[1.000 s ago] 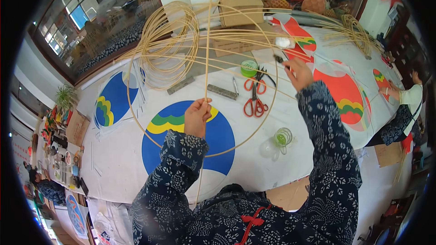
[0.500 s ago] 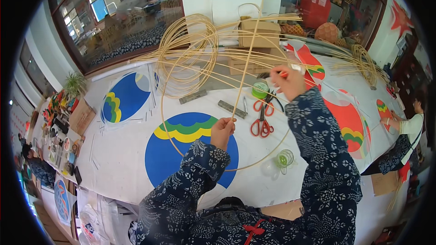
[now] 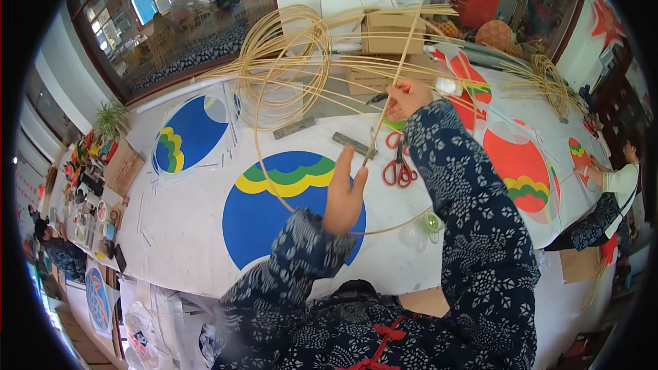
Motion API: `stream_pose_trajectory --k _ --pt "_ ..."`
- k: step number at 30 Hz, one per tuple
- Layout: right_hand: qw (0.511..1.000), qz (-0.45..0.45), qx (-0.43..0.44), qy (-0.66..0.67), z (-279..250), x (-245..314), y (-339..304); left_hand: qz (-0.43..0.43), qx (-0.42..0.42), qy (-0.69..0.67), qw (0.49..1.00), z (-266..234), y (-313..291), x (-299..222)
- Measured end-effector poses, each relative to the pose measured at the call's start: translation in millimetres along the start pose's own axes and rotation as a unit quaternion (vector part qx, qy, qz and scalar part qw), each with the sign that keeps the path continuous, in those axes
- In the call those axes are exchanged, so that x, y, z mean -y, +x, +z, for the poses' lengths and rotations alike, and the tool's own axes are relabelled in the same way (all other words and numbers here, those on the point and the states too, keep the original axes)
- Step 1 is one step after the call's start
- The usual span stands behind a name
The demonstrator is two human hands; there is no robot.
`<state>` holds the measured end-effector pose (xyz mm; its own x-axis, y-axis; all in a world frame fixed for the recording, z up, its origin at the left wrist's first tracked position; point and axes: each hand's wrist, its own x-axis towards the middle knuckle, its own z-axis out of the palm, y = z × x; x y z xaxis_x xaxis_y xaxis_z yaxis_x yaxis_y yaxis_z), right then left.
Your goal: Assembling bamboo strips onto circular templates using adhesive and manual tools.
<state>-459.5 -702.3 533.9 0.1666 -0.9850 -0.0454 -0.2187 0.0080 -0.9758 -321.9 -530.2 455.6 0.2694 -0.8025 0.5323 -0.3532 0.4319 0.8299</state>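
A long, thin bamboo strip [image 3: 411, 33] slants from the top of the view down to the table's middle. My right hand [image 3: 410, 98] is closed on it, fingers pinched. A dark, slim tool [image 3: 376, 98] shows beside those fingers; whether they also hold it I cannot tell. My left hand [image 3: 344, 202] is open, thumb and fingers apart, close to the strip's lower end. Under it lies a round blue panel [image 3: 274, 223] with a green and yellow scalloped band. A thin curved strip [image 3: 281, 196] arcs over this panel. Red-handled scissors [image 3: 399, 173] lie right of my left hand.
Coiled bamboo strips [image 3: 284, 62] and a cardboard box [image 3: 393, 33] stand at the back. Grey metal bars [image 3: 353, 144] lie mid-table. Another blue panel [image 3: 195, 130] is on the left, red panels [image 3: 517, 157] on the right. A co-worker [image 3: 620, 178] is at the right edge.
My left hand has let go of the strip and spread its fingers. My right hand has moved left and closed on the strip, which leans more to the right at its top.
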Motion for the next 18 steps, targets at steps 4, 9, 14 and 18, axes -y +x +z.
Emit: stream_pose_trajectory --k 4,9,14,18 --pt "0.998 -0.034 -0.043 0.011 -28.6 20.0 1.5 0.097 0.108 0.013 0.989 -89.2 -68.0 -22.7" --pt "0.997 -0.057 -0.043 -0.015 -40.5 42.7 3.3 -0.161 0.114 0.031 0.980 -93.2 -146.3 41.6" --pt "0.996 -0.055 -0.060 -0.026 -44.1 36.4 13.8 -0.237 0.156 -0.083 0.955 -70.0 -159.8 66.8" --pt "0.985 -0.052 -0.065 -0.153 -55.9 36.3 12.8 -0.264 0.131 -0.145 0.945 -69.6 -159.7 69.6"
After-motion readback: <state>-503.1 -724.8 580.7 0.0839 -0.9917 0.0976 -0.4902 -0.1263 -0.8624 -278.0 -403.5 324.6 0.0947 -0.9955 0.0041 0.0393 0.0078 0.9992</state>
